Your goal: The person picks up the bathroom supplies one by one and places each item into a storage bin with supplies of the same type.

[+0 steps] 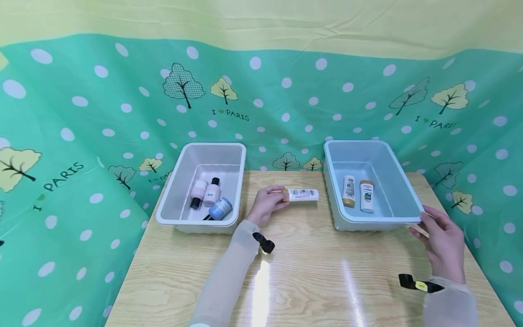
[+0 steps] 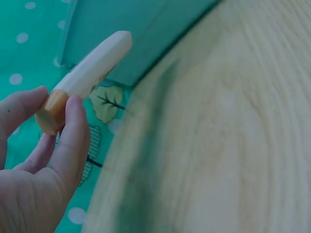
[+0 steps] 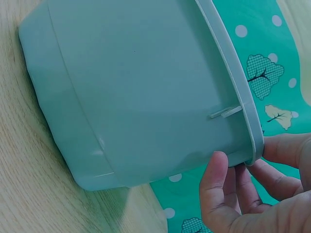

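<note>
My left hand (image 1: 267,204) pinches a white bottle (image 1: 303,195) by its golden-orange cap (image 2: 52,110), holding it level above the table between two bins. In the left wrist view the bottle's white body (image 2: 99,65) points away from the fingertips. At the near right corner of the light blue bin (image 1: 377,220), my right hand (image 1: 443,240) grips the rim (image 3: 254,141), with fingers above and below it. Inside that bin lie a white bottle with a gold cap (image 1: 349,190) and another white bottle with a brownish cap (image 1: 367,196).
A grey bin (image 1: 241,186) stands on the left, holding two pink bottles (image 1: 212,194) with black caps and a blue bottle (image 1: 220,209). Both bins sit on a wooden table (image 1: 302,268). A green dotted cloth (image 1: 286,104) hangs behind and at the sides.
</note>
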`<state>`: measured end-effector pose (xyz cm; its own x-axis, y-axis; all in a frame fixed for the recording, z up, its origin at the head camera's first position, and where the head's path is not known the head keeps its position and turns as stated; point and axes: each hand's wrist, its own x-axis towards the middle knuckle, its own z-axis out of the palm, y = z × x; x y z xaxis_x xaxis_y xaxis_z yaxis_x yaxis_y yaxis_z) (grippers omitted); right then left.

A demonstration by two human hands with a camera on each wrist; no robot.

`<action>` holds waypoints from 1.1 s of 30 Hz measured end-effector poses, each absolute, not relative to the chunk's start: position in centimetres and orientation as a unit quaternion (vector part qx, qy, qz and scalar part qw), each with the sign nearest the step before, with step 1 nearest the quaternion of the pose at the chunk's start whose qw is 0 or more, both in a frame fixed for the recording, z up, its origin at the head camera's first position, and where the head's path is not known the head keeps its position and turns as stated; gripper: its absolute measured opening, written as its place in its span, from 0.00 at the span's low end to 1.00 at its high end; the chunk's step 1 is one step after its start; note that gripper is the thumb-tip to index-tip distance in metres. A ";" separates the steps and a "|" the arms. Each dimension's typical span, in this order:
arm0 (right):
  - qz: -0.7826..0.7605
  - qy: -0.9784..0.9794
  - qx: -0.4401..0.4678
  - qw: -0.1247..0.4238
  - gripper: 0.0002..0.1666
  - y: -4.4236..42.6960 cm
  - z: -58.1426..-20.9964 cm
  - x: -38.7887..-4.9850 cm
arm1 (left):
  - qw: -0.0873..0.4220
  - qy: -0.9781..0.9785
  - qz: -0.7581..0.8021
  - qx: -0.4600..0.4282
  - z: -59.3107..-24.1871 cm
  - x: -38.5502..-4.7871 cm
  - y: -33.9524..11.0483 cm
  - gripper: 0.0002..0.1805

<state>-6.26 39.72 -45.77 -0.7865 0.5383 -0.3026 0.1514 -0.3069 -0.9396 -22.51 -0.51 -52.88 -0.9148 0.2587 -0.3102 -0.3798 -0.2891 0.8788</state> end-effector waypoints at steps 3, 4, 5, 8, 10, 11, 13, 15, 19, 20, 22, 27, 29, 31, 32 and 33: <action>0.752 -0.571 -0.303 0.129 0.27 39.9 -45.8 -6.2 | 0.193 0.547 0.813 -0.052 -51.8 -22.8 -0.2 0.25; 0.753 -0.570 -0.302 0.129 0.27 40.0 -45.8 -6.1 | 0.190 0.542 0.817 -0.052 -51.4 -23.0 0.0 0.25; 0.754 -0.569 -0.301 0.130 0.27 40.0 -45.8 -6.1 | 0.188 0.538 0.820 -0.050 -50.9 -23.1 0.3 0.24; 0.757 -0.566 -0.298 0.131 0.27 40.2 -45.9 -6.0 | 0.178 0.527 0.830 -0.040 -49.3 -23.6 1.2 0.21; 0.759 -0.565 -0.294 0.135 0.27 40.3 -46.0 -5.9 | 0.172 0.525 0.833 -0.031 -47.9 -24.0 2.0 0.19; 0.760 -0.564 -0.293 0.136 0.26 40.4 -46.0 -5.9 | 0.171 0.525 0.833 -0.027 -47.2 -24.2 2.4 0.18; 0.761 -0.564 -0.290 0.139 0.25 40.5 -46.1 -5.9 | 0.170 0.529 0.831 -0.017 -46.0 -24.7 3.3 0.17; 0.760 -0.565 -0.289 0.140 0.25 40.5 -46.3 -5.9 | 0.175 0.534 0.827 -0.009 -44.8 -25.3 4.2 0.16; 0.754 -0.570 -0.296 0.140 0.26 40.6 -46.3 -5.8 | 0.191 0.536 0.822 -0.001 -42.7 -26.3 6.1 0.16; 0.753 -0.571 -0.297 0.138 0.27 40.6 -46.3 -5.8 | 0.194 0.535 0.822 0.001 -42.2 -26.5 6.7 0.16; 0.749 -0.575 -0.299 0.136 0.30 40.5 -46.3 -5.8 | 0.197 0.535 0.821 0.003 -41.4 -26.9 8.0 0.15; 0.741 -0.585 -0.303 0.131 0.32 40.4 -46.1 -5.9 | 0.186 0.549 0.815 0.000 -39.5 -27.4 11.8 0.13; 0.744 -0.582 -0.301 0.133 0.31 40.3 -46.1 -5.9 | 0.179 0.556 0.812 -0.007 -39.0 -27.5 13.4 0.13; 0.748 -0.579 -0.296 0.133 0.30 40.2 -46.1 -6.1 | 0.171 0.563 0.808 -0.018 -38.7 -27.6 15.0 0.11; 0.750 -0.578 -0.293 0.132 0.30 40.1 -46.1 -6.2 | 0.166 0.570 0.805 -0.025 -38.6 -27.6 15.7 0.11; 0.753 -0.576 -0.290 0.133 0.30 40.1 -46.1 -6.3 | 0.161 0.577 0.800 -0.032 -38.5 -27.6 16.4 0.10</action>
<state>-6.25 40.10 -46.09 -0.7964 0.5339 -0.2840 0.1348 -0.3012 -0.9440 -27.59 16.44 -38.51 -0.9459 0.2210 -0.2377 -0.2952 -0.2817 0.9129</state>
